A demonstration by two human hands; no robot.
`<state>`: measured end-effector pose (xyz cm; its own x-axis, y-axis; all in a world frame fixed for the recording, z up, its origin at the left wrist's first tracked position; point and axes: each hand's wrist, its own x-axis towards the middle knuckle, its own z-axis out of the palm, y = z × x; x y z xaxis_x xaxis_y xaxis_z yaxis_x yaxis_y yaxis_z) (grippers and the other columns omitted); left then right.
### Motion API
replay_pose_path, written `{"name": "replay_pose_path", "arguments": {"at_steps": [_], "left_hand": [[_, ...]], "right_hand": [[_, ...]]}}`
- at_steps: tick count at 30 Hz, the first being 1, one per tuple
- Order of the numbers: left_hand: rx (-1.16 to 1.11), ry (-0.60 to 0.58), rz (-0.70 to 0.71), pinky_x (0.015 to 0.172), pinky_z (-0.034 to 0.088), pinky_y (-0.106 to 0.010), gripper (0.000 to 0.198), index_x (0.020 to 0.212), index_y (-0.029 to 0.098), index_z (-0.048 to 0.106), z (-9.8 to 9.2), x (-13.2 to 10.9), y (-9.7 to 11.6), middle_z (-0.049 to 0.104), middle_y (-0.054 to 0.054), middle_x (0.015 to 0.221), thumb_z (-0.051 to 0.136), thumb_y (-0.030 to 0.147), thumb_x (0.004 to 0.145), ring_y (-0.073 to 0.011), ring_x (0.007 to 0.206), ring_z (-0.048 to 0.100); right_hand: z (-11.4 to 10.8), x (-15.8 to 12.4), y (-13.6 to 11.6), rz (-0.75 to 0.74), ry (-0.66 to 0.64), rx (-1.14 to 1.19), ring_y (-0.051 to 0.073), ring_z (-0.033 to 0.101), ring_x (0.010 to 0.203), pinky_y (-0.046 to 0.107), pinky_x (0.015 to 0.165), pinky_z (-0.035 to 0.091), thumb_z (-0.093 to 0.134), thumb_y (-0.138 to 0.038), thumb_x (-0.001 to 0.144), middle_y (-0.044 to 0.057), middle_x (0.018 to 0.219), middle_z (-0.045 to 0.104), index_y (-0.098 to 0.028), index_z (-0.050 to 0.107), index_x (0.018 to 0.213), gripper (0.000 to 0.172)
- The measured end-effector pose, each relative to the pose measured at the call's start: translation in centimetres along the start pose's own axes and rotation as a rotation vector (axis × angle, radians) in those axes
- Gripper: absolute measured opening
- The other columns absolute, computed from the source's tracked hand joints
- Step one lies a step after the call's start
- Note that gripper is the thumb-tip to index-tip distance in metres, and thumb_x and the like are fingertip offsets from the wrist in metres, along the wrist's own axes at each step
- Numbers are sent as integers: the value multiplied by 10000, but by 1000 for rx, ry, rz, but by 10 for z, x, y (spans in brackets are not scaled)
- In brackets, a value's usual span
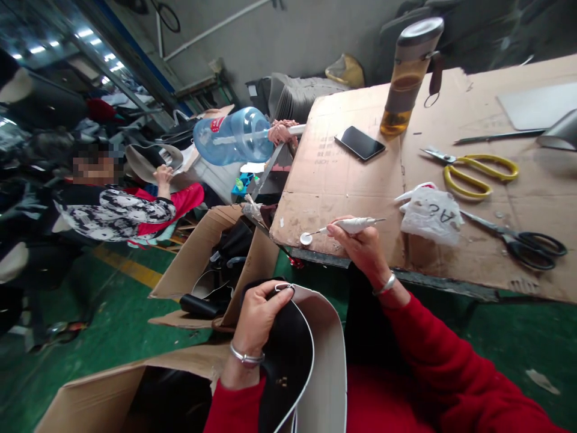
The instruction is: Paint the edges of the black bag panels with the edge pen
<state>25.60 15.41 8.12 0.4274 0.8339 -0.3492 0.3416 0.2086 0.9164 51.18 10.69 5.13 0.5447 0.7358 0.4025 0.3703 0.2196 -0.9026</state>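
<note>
My left hand (259,319) is closed on the upper edge of a black leather piece (288,349) with a white rim and a pale grey inner side. The piece hangs curved in front of my red sleeves. My right hand (363,249) grips a thin-tipped tool (356,225) with a white-wrapped handle, over the near edge of the table. Its fine tip points left and reaches a small round white cap (306,239) at the table's corner. Whether the tip touches what is in the cap, I cannot tell.
The cardboard-covered table (333,186) bears a phone (359,143), a tea bottle (410,78), yellow-handled scissors (478,174), black-handled scissors (532,246) and a crumpled plastic bag (430,216). Cardboard boxes (193,258) stand left, below a blue water jug (234,137). A co-worker (121,204) sits beyond.
</note>
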Motion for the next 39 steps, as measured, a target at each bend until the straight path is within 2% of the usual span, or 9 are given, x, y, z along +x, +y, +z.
{"name": "replay_pose_path", "arguments": {"at_steps": [2, 6, 11, 16, 25, 31, 36, 39], "left_hand": [[-80, 19, -20, 667, 477, -231, 259, 847, 167, 803, 1, 9, 2, 756, -32, 789, 873, 365, 695, -152, 713, 634], [-124, -30, -29, 690, 485, -210, 247, 816, 157, 813, 9, 25, 4, 766, -37, 786, 890, 338, 667, -135, 716, 636], [-107, -57, -19, 700, 491, -205, 237, 824, 160, 821, 17, 38, 7, 776, -39, 799, 890, 316, 658, -134, 723, 648], [-108, -62, -38, 664, 491, -215, 257, 829, 162, 820, 17, 47, 9, 778, -40, 783, 896, 328, 648, -139, 689, 650], [-54, -61, -12, 694, 508, -247, 285, 868, 161, 827, 24, 48, 1, 792, -62, 834, 885, 358, 670, -174, 734, 675], [43, -68, 49, 734, 516, -279, 280, 890, 156, 830, 30, 45, 15, 798, -79, 877, 851, 368, 709, -211, 797, 690], [87, -75, 55, 767, 520, -298, 278, 894, 158, 832, 30, 40, 22, 803, -77, 872, 846, 365, 710, -222, 801, 697], [114, -79, 64, 801, 514, -301, 269, 898, 158, 831, 31, 38, 23, 806, -78, 897, 841, 353, 713, -225, 827, 701]], "right_hand": [[0, 0, 0, -30, -34, -28, 194, 686, 777, 299, 711, 502, 668, -388, 946, 45, 895, 744, -187, 754, 840, 243], [-1, -1, 3, -64, -44, -48, 196, 697, 791, 293, 730, 502, 671, -356, 953, 41, 909, 751, -196, 753, 878, 195], [-1, -3, 5, -76, -104, -140, 181, 678, 719, 278, 670, 482, 677, -374, 951, 38, 876, 748, -208, 735, 833, 212], [0, -3, 5, -73, -56, -136, 185, 680, 737, 283, 703, 490, 672, -367, 953, 39, 888, 750, -206, 734, 837, 208], [-4, 0, 1, 18, -58, -9, 176, 662, 735, 279, 685, 478, 650, -378, 964, 32, 834, 728, -188, 758, 855, 245], [-10, -1, -3, 125, -158, 219, 183, 673, 717, 283, 666, 507, 668, -377, 941, 43, 787, 720, -166, 733, 787, 269], [-15, -2, -4, 161, -187, 256, 171, 650, 682, 269, 626, 496, 716, -384, 899, 26, 748, 703, -161, 733, 790, 249], [-15, -2, -3, 145, -253, 255, 157, 624, 647, 264, 604, 478, 707, -398, 910, 20, 724, 689, -159, 734, 769, 279]]}}
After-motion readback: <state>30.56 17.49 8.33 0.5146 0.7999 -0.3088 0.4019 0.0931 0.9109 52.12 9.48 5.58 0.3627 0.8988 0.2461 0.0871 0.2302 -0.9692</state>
